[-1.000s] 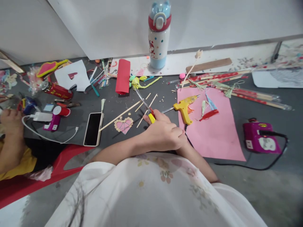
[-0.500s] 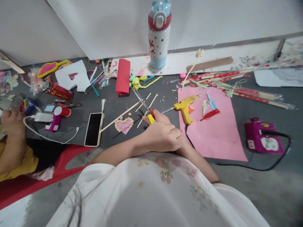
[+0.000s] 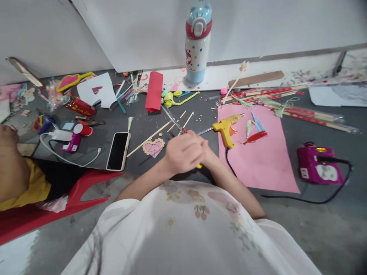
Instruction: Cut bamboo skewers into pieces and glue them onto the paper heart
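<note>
My left hand (image 3: pixel 181 153) and my right hand (image 3: pixel 207 151) are pressed together over the dark table, both with fingers curled. They are closed on a pair of scissors (image 3: pixel 172 121). Its metal blades stick out up and to the left, and a bit of yellow handle shows below my hands. My left hand covers most of the right one. A pink heart (image 3: pixel 154 147) edged with small beads lies just left of my hands, next to thin wooden sticks (image 3: pixel 149 138).
A yellow glue gun (image 3: pixel 226 128) lies on pink paper (image 3: pixel 266 168) at right, its cord running toward me. A phone (image 3: pixel 118 151), a red paper roll (image 3: pixel 154 91), a spotted bottle (image 3: pixel 198 42) and a purple device (image 3: pixel 319 170) surround me. Another person's arm (image 3: pixel 13 168) is at far left.
My hands have closed up over the scissors handles and drawn slightly back and left. The yellow handle, clear before, is now mostly hidden. The view shifted a little.
</note>
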`<state>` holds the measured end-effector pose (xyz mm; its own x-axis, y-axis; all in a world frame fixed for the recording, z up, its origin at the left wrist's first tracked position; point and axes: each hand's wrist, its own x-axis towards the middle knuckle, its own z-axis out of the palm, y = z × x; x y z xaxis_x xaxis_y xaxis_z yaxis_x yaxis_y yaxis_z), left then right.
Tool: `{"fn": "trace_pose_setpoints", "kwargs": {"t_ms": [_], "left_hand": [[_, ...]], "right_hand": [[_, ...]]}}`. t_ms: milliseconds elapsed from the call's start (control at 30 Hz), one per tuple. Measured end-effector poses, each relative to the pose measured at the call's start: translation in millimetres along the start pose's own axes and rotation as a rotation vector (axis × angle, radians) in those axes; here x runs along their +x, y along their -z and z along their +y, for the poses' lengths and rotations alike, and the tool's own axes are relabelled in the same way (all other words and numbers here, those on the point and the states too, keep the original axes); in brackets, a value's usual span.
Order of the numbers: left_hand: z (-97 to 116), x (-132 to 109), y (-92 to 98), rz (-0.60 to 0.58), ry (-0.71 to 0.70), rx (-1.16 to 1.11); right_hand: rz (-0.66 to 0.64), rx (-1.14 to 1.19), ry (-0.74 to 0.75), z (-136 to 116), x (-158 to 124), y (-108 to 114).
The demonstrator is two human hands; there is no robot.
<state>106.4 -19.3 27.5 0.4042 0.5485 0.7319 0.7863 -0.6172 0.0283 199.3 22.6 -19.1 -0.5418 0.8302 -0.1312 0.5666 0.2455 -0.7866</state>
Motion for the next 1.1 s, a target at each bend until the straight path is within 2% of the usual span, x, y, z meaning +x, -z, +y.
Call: {"fn": "trace_pose_setpoints", "kwargs": {"t_ms": [67, 133, 233, 300, 367, 433, 500, 600, 833, 1100], "left_hand": [[-12, -9, 11.0, 0.135, 0.17, 0.043], [-25, -21, 19.7, 0.184, 0.246, 0.105], [-39, -37, 25.5, 0.22, 0.355, 0.183], [-44, -44, 25.3, 0.162, 0.442, 0.183], [-46, -48, 24.0, 0.024, 0.505, 0.186], [-48, -49, 23.3, -0.112, 0.513, 0.228], [-50, -50, 24.0, -0.179, 0.494, 0.276], [-54, -49, 27.0, -0.187, 0.464, 0.264], [-57, -40, 36.0, -0.199, 0.487, 0.042], [-59, -33, 46.3, -0.338, 0.509, 0.047]], "right_hand": [[-0.023, 0.03, -0.015, -1, 1, 6], [-0.001, 0.045, -0.065, -4, 1, 8], [0.045, 0.048, -0.059, -6, 0, 6], [0.062, 0.049, -0.035, -6, 0, 3], [0.073, 0.05, -0.013, -5, -1, 2], [0.088, 0.047, 0.022, -5, -2, 2], [0.104, 0.042, 0.068, -5, -3, 3], [0.109, 0.043, 0.12, -5, -5, 5], [0.129, 0.032, 0.22, -2, -3, 5], [0.126, 0.034, 0.243, 1, -2, 3]]}}
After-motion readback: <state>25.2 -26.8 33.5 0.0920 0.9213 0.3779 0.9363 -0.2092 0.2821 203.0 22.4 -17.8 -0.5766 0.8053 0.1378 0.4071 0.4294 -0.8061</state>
